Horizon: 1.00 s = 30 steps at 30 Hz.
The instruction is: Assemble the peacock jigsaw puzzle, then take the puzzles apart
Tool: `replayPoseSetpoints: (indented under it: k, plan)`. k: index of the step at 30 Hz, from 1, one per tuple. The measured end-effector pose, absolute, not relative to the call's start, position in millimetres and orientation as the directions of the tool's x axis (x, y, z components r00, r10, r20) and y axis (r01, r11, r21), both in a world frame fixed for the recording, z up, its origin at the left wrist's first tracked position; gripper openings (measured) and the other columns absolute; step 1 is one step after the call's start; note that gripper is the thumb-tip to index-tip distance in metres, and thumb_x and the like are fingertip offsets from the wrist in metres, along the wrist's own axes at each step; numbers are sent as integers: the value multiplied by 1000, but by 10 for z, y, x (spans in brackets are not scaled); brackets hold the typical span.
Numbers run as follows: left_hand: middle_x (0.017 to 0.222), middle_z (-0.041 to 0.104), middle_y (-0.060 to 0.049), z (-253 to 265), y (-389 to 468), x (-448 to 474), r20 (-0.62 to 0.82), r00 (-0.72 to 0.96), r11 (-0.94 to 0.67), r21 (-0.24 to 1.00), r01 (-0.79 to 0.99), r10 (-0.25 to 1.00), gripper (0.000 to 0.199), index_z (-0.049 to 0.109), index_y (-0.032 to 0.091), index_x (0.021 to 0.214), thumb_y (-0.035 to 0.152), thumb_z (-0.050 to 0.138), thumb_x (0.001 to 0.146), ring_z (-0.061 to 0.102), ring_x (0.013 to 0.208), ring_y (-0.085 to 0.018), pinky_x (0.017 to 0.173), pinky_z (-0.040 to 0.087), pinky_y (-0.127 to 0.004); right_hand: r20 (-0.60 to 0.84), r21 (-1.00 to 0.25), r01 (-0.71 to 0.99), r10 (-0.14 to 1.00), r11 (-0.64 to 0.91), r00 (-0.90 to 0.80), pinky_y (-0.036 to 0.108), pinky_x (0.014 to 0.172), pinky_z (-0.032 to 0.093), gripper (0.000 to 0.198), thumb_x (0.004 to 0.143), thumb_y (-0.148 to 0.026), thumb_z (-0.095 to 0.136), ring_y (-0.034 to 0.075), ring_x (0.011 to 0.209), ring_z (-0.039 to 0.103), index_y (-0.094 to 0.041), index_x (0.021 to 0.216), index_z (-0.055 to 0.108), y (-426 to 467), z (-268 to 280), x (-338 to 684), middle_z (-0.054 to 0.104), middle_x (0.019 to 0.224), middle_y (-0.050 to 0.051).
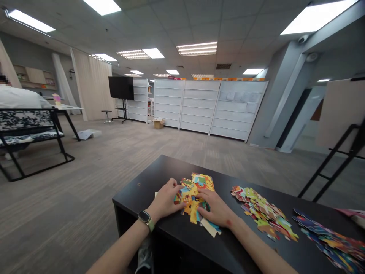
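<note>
A partly joined jigsaw puzzle (189,198), mostly yellow with patches of blue, green and orange, lies on the black table (148,182). At its left edge rests my left hand (167,198), thumb and fingers apart, with a watch (144,217) on the wrist. My right hand (213,207) lies over the puzzle's right side, fingers spread and touching pieces. Both hands cover parts of the picture. Below my right palm a cream-backed piece (209,227) and some blue bits stick out. Whether a small piece sits under either hand's fingertips is hidden.
Right of my hands lies a heap of loose puzzle pieces (264,213). Farther right is a pile of dark blue, multicoloured pieces (333,239). A person in white sits on a patterned chair (28,121) at far left. White shelving (199,106) lines the back.
</note>
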<state>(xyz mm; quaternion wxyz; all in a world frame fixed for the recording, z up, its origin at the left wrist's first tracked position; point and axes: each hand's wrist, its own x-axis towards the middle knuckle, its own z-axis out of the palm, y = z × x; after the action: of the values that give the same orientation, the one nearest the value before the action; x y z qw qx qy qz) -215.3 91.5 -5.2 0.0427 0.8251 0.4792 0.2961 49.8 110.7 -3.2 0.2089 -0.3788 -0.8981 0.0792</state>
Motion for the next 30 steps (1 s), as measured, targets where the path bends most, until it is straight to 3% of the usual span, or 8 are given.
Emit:
replayPoseSetpoints:
  k: [5, 8, 13, 19, 24, 30]
  plan:
    - [118, 58, -10, -53, 924, -2157, 456, 266, -409, 249, 878, 849, 20, 70, 23, 99, 34, 55, 93, 51, 113, -30, 95, 44, -45, 292, -294, 666, 728, 685, -620, 51, 113, 38, 43, 86, -38, 64, 31, 131, 53, -21, 125, 66, 1073, -55, 495, 59, 139, 14]
    - [124, 61, -9, -65, 905, -2136, 468, 223, -374, 259, 891, 855, 31, 71, 23, 99, 34, 42, 100, 49, 120, -29, 100, 40, -47, 312, -297, 655, 719, 695, -621, 49, 109, 42, 37, 89, -38, 62, 30, 125, 56, -22, 122, 68, 1016, -9, 447, 64, 133, 13]
    - [131, 62, -8, -93, 791, -2032, 451, 334, -473, 241, 847, 828, 47, 68, 29, 118, 62, 61, 86, 49, 122, -33, 107, 35, -52, 309, -337, 659, 740, 672, -597, 43, 107, 45, 39, 92, -40, 60, 27, 124, 57, -25, 127, 64, 1049, 0, 442, 64, 132, 10]
    - [136, 59, -8, -99, 823, -2055, 330, 328, -417, 254, 873, 885, 42, 68, 35, 121, 60, 60, 88, 48, 129, -35, 111, 30, -59, 318, -368, 765, 845, 528, -430, 47, 101, 47, 35, 88, -48, 64, 31, 114, 62, -21, 110, 71, 1358, -178, 701, 70, 119, 11]
    - [144, 54, -8, -96, 946, -2180, 250, 287, -348, 248, 904, 925, 40, 65, 35, 127, 51, 57, 91, 41, 138, -39, 113, 22, -67, 344, -441, 804, 903, 398, -258, 53, 110, 38, 37, 91, -44, 55, 34, 127, 55, -20, 117, 67, 1458, -339, 839, 67, 126, 16]
    - [149, 51, -9, -120, 963, -2193, 252, 334, -396, 255, 882, 908, 55, 61, 30, 126, 68, 53, 87, 34, 143, -43, 111, 18, -75, 281, -620, 696, 931, 362, -234, 51, 107, 42, 33, 88, -40, 55, 33, 124, 59, -23, 115, 66, 1370, -325, 736, 68, 126, 12]
